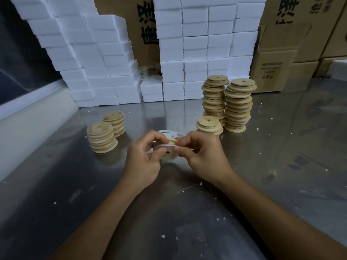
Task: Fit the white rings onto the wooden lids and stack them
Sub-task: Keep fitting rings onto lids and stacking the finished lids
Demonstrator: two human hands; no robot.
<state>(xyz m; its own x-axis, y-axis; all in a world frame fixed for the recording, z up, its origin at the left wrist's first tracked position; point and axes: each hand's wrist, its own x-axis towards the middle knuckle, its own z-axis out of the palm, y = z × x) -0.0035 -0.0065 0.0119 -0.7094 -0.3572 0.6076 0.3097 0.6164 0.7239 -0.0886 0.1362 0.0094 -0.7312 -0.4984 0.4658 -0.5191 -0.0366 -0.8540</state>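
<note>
A round wooden lid (170,153) with a small centre hole is held above the metal table between both hands. My left hand (145,156) grips its left edge, thumb on the face. My right hand (199,156) pinches its right edge, where a white ring (165,146) lies along the lid's upper rim. Loose white rings (169,133) lie on the table just behind the hands. Two short stacks of ringed lids (102,137) stand at the left. Two tall stacks of bare lids (237,106) and a short one (209,125) stand at the right.
The steel table (187,212) is dotted with white foam crumbs. White foam boxes (195,53) are piled along the back, with brown cardboard cartons (272,70) behind and to the right. A pale wall edge (28,117) runs along the left.
</note>
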